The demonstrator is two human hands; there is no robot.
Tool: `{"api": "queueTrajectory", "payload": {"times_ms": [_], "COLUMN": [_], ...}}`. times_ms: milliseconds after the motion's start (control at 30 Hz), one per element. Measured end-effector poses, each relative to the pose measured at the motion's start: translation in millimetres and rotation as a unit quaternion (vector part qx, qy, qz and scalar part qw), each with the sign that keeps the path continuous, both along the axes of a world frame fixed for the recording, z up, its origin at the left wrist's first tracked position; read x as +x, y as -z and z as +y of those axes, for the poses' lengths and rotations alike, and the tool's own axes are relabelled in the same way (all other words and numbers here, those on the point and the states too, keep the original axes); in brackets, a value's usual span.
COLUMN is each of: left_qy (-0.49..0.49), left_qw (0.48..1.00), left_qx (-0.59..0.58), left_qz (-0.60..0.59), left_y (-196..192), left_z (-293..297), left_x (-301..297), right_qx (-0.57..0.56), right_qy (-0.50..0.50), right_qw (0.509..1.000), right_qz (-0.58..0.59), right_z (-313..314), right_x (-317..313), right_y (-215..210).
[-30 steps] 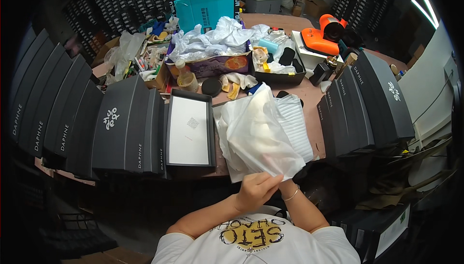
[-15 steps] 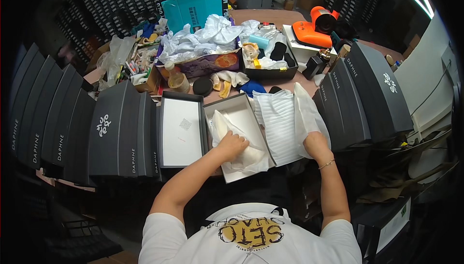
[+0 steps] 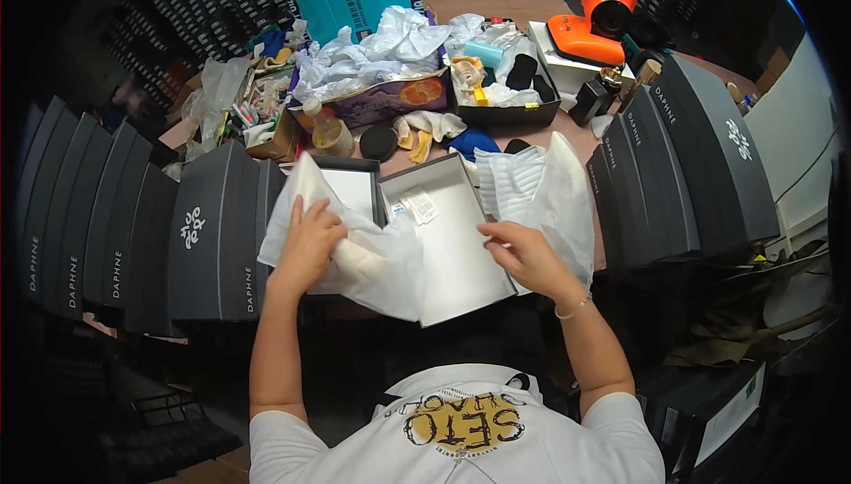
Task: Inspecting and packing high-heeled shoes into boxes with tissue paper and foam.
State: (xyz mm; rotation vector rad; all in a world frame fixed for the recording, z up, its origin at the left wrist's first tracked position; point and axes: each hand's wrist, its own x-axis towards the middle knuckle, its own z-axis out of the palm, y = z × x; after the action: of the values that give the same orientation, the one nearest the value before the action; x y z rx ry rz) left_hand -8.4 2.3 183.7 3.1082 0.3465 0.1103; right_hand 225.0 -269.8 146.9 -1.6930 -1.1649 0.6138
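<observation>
At a rectangular box (image 3: 456, 262), the left hand's (image 3: 309, 245) grip is clamped on crinkled, translucent wrap (image 3: 386, 261), the right hand's (image 3: 532, 258) parted.

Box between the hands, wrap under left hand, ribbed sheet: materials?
Box: likely cardboard, matte; stiff, thin, straight walls.
Wrap: tissue paper or thin plastic, can't tell which; white, crinkled, semi-translucent.
Ribbed sheet: perhaps foam or padded paper; white, parallel ridges.

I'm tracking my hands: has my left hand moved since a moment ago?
Yes, leftward: your left hand was right of the round black disc in the view, and now it is left of it.
</observation>
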Motion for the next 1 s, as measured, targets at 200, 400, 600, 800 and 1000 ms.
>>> {"api": "queueTrajectory", "payload": {"times_ms": [200,400,600,800,1000], "left_qy": [-0.006,-0.057,-0.095,-0.079,-0.058], "left_qw": [0.998,0.951,0.899,0.907,0.915], "left_qx": [0.002,-0.263,-0.396,-0.377,-0.364], "left_qz": [0.060,-0.155,-0.159,-0.170,-0.166], "left_y": [87,48,80,71,69], "left_z": [-16,-77,-127,-126,-128], "left_x": [13,-15,-39,-30,-27], "right_qx": [-0.170,-0.147,-0.229,-0.238,-0.273], "right_qy": [-0.006,0.078,-0.044,-0.097,-0.095], "right_qw": [0.964,0.935,0.931,0.915,0.915], "right_qz": [-0.206,-0.313,-0.280,-0.311,-0.283], "right_z": [151,203,211,227,231], "right_x": [23,-20,-10,-9,-7], "right_y": [121,159,154,141,140]}}
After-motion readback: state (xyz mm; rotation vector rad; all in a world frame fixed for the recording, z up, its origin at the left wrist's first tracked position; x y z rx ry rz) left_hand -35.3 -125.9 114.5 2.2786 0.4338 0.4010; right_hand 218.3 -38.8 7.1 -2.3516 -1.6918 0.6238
